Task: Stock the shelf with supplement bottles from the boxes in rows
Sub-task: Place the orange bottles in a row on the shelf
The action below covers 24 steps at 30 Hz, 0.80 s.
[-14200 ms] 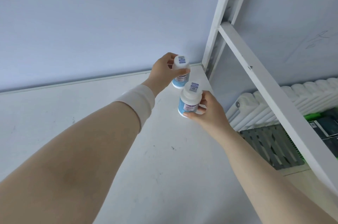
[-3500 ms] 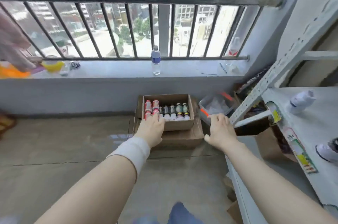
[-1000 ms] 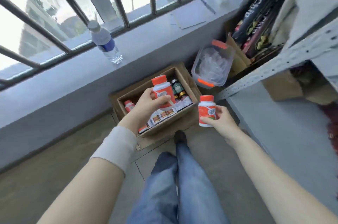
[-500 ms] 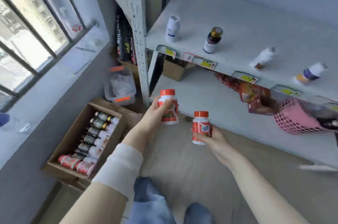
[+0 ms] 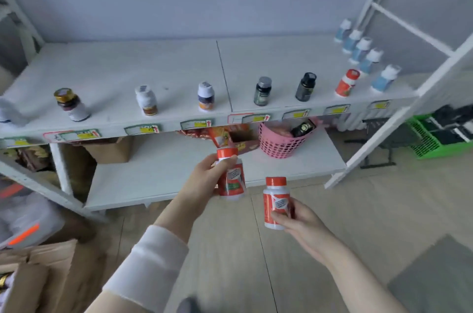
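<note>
Each hand is clamped on an upright orange-capped bottle: the left hand (image 5: 204, 179) grips one bottle (image 5: 230, 177), the right hand (image 5: 297, 218) another bottle (image 5: 276, 202), both held in front of the white shelf (image 5: 115, 69), below its front row.

The view swings round to face the shelf (image 5: 115, 69) squarely, and the box (image 5: 38, 279) slides to the lower left corner. Empty seconds ago, the left hand (image 5: 204, 179) now grips an orange-capped bottle (image 5: 231, 179) and the right hand (image 5: 299, 218) a second orange-capped bottle (image 5: 276, 200)
</note>
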Tool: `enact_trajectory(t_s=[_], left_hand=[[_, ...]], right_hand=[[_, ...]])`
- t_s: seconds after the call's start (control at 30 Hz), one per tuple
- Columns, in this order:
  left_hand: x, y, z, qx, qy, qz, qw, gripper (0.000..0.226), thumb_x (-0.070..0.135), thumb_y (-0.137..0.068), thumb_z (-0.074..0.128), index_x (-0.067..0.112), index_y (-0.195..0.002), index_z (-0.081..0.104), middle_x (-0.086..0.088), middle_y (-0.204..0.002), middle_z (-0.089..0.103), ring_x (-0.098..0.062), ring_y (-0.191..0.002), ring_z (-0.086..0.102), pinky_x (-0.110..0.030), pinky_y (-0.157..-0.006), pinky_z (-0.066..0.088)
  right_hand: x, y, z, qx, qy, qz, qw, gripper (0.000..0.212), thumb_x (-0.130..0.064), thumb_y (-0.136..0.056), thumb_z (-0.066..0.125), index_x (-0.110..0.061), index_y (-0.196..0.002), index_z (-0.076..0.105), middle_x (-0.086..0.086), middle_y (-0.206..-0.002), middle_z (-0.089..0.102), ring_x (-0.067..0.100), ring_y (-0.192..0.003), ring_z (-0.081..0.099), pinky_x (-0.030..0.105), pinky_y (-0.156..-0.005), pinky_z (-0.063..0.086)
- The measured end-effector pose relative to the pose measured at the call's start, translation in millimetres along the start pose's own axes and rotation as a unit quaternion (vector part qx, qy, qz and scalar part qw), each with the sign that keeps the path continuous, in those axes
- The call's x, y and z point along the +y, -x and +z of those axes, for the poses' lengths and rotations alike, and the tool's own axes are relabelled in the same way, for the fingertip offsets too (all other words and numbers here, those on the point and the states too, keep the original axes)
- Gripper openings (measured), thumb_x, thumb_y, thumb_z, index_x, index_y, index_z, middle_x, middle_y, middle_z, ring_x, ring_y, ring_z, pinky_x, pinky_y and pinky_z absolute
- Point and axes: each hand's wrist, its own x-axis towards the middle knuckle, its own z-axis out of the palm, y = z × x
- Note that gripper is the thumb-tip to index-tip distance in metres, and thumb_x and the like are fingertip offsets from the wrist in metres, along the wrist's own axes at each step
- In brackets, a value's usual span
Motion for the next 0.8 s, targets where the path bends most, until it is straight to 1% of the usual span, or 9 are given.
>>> enact_trajectory(t_s=[0.1, 0.17, 0.23, 0.37, 0.5, 0.53, 0.63, 0.73, 0.8], left_hand=[[28.8, -28.7, 50.5, -0.065, -0.020, 0.001, 0.998, 0.026, 0.021, -0.090, 0.058, 0.011, -0.114, 0.060, -0.008, -0.098, 0.069, -0.025, -0.092, 0.065, -0.042, -0.084, 0.054], [49.4, -53.6, 76.2, -0.092, -0.023, 0.002, 0.995, 0.027, 0.021, -0.089, 0.059, 0.012, -0.114, 0.061, -0.009, -0.103, 0.069, -0.025, -0.097, 0.065, -0.043, -0.086, 0.053], [68.2, -80.7, 100.3, -0.113, -0.034, 0.000, 0.993, 0.036, 0.025, -0.086, 0.064, 0.011, -0.118, 0.059, -0.012, -0.111, 0.068, -0.028, -0.103, 0.065, -0.044, -0.088, 0.053], [109.1, -131.8, 147.8, -0.156, -0.048, 0.010, 0.987, 0.032, 0.023, -0.087, 0.063, 0.011, -0.116, 0.058, -0.013, -0.107, 0.068, -0.026, -0.094, 0.067, -0.033, -0.074, 0.058], [148.1, -180.3, 181.0, -0.183, -0.096, 0.022, 0.978, 0.042, 0.030, -0.080, 0.070, 0.014, -0.118, 0.059, -0.010, -0.109, 0.068, -0.025, -0.101, 0.066, -0.038, -0.083, 0.055], [157.5, -193.6, 189.6, -0.186, -0.098, 0.021, 0.977, 0.042, 0.029, -0.081, 0.069, 0.013, -0.119, 0.058, -0.010, -0.108, 0.068, -0.025, -0.100, 0.066, -0.039, -0.085, 0.054], [181.7, -230.2, 216.8, -0.190, -0.100, 0.025, 0.976, 0.036, 0.025, -0.085, 0.064, 0.012, -0.118, 0.057, -0.009, -0.104, 0.066, -0.023, -0.094, 0.064, -0.038, -0.084, 0.053], [193.5, -259.8, 242.7, -0.189, -0.125, 0.019, 0.974, 0.035, 0.028, -0.084, 0.065, 0.013, -0.115, 0.058, -0.007, -0.102, 0.066, -0.023, -0.094, 0.064, -0.038, -0.085, 0.053], [197.2, -280.0, 259.5, -0.182, -0.148, 0.018, 0.972, 0.042, 0.031, -0.082, 0.067, 0.013, -0.119, 0.057, -0.008, -0.106, 0.066, -0.025, -0.100, 0.064, -0.042, -0.091, 0.052]], right_hand=[[-16.6, 0.4, -51.3, 0.052, -0.021, -0.019, 0.998, 0.036, -0.011, -0.079, 0.071, -0.019, -0.112, 0.059, 0.002, -0.110, 0.069, 0.016, -0.106, 0.063, 0.037, -0.104, 0.042], [-28.0, -6.0, -83.1, 0.082, -0.038, -0.031, 0.995, 0.035, -0.002, -0.081, 0.066, -0.015, -0.114, 0.058, 0.006, -0.113, 0.068, 0.018, -0.106, 0.063, 0.038, -0.105, 0.042], [-43.6, -15.3, -111.5, 0.101, -0.041, -0.047, 0.993, 0.037, -0.001, -0.081, 0.065, -0.014, -0.114, 0.057, 0.007, -0.114, 0.067, 0.019, -0.109, 0.062, 0.037, -0.104, 0.042], [-87.3, -41.7, -165.8, 0.123, -0.033, -0.075, 0.989, 0.037, -0.009, -0.079, 0.069, -0.019, -0.112, 0.057, 0.004, -0.114, 0.067, 0.016, -0.109, 0.062, 0.032, -0.099, 0.044], [-130.3, -66.2, -203.9, 0.154, -0.026, -0.085, 0.984, 0.060, -0.024, -0.065, 0.079, -0.016, -0.120, 0.054, 0.000, -0.115, 0.066, 0.014, -0.110, 0.061, 0.031, -0.099, 0.043], [-138.9, -72.9, -213.8, 0.162, -0.019, -0.088, 0.983, 0.060, -0.023, -0.066, 0.080, -0.016, -0.120, 0.055, 0.000, -0.114, 0.067, 0.013, -0.109, 0.061, 0.031, -0.099, 0.042], [-158.7, -93.9, -243.2, 0.180, -0.013, -0.105, 0.978, 0.041, -0.015, -0.076, 0.073, -0.020, -0.113, 0.058, -0.001, -0.113, 0.067, 0.012, -0.109, 0.061, 0.030, -0.100, 0.041], [-170.6, -112.8, -267.3, 0.201, -0.019, -0.113, 0.973, 0.040, -0.012, -0.076, 0.072, -0.018, -0.114, 0.058, 0.000, -0.113, 0.067, 0.012, -0.108, 0.061, 0.031, -0.100, 0.042], [-178.8, -127.2, -285.1, 0.204, -0.027, -0.118, 0.971, 0.044, -0.010, -0.076, 0.073, -0.015, -0.117, 0.057, 0.001, -0.113, 0.067, 0.013, -0.109, 0.062, 0.031, -0.101, 0.043]])
